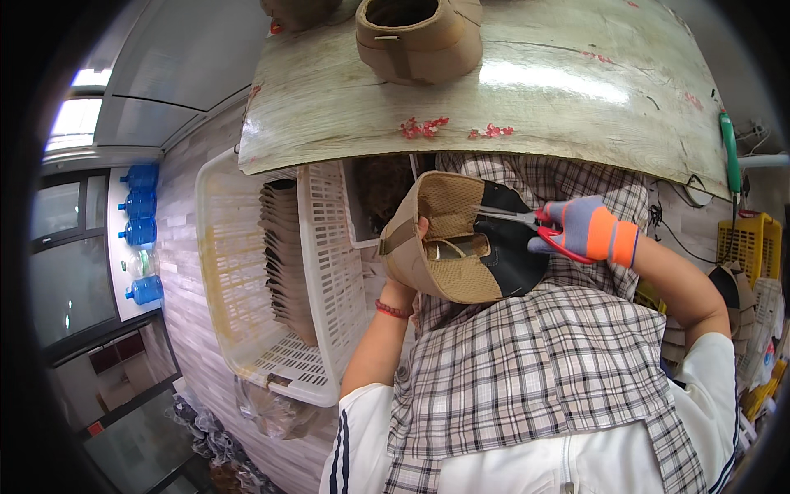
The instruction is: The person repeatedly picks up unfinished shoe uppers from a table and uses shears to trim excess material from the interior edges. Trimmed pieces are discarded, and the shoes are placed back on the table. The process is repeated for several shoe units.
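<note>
My left hand [409, 247] holds a tan shoe upper [448, 239] with a mesh lining and a black inner part, tipped so its inside faces me. My right hand [588, 232], in a grey and orange glove, grips red-handled scissors [543, 224] whose blades reach into the upper's opening. Both hands are above my lap, which is covered by a plaid cloth [527, 362]. Another tan shoe upper [418, 37] stands on the wooden table [559, 99] beyond my hands.
A white plastic crate [247, 329] at my left holds a stack of tan cut pieces [288, 255]. A yellow basket [749, 247] and more shoe parts sit at the right. Blue water bottles [141, 206] line a shelf far left. A green-handled tool [728, 152] lies at the table's right edge.
</note>
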